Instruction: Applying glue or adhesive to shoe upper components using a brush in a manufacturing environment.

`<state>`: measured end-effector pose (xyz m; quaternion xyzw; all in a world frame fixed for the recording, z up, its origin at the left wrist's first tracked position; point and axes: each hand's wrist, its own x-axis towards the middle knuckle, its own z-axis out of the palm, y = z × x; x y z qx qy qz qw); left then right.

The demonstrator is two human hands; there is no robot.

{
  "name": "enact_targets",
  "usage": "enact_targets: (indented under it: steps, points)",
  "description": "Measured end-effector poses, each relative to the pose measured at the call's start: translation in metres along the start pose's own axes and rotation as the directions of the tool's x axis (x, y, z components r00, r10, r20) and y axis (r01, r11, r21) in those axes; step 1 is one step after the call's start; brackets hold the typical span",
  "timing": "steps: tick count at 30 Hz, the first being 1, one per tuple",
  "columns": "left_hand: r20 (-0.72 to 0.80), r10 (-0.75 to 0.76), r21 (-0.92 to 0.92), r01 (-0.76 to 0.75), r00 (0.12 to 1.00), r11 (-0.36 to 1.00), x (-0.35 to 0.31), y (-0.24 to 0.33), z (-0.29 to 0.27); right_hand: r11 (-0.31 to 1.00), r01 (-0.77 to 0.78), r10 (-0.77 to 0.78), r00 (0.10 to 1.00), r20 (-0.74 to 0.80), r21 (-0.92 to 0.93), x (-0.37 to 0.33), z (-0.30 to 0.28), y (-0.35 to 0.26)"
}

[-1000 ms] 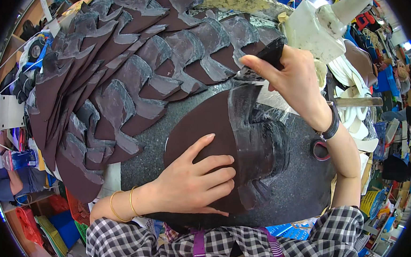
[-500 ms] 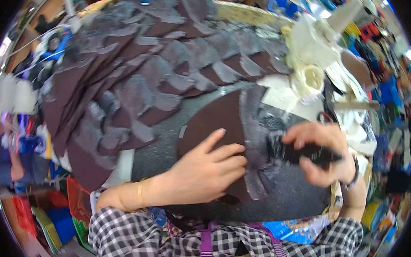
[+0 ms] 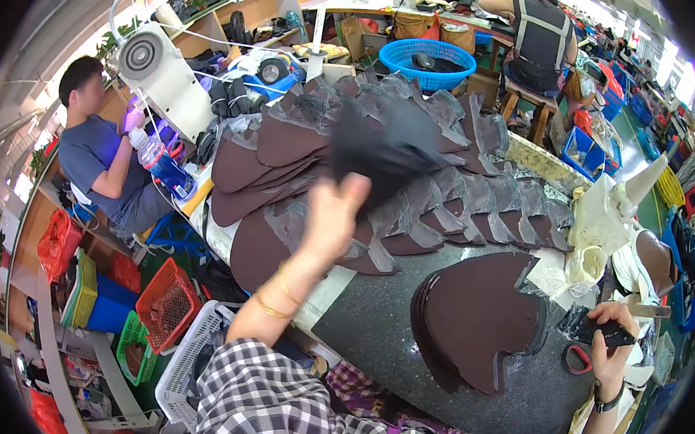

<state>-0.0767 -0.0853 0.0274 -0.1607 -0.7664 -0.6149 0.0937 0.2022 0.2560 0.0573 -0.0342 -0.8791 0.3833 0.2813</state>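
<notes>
Brown leather piece (image 3: pixel 383 147) pinched in your left hand (image 3: pixel 333 210), lifted above overlapped pieces (image 3: pixel 457 186); right hand (image 3: pixel 610 344) gripping black tool (image 3: pixel 597 330), beside brown stack (image 3: pixel 481 320).

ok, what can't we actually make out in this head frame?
- Left hand: motion-blurred, and so is the dark piece it lifts; its fingers sit behind the piece, so the grip cannot be told.
- Right hand: near the fisheye rim; its fingers hide most of the dark tool.
- Stack of brown pieces: the count is too fine to tell.
- Far benches: too small and bent by the lens.
</notes>
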Motion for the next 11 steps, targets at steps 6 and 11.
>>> enact_targets:
  steps: [6, 11]
  points:
    - [0.226, 0.637, 0.850, -0.469, 0.737, 0.241, 0.105, -0.082, -0.117, 0.968, -0.249, 0.249, 0.966, -0.071, 0.004, -0.013, -0.019, 0.029]
    - [0.396, 0.185, 0.881, -0.428, 0.900, 0.198, 0.146, -0.125, -0.114, 0.875, -0.424, 0.339, 0.882, -0.328, -0.234, 0.052, -0.029, 0.055]
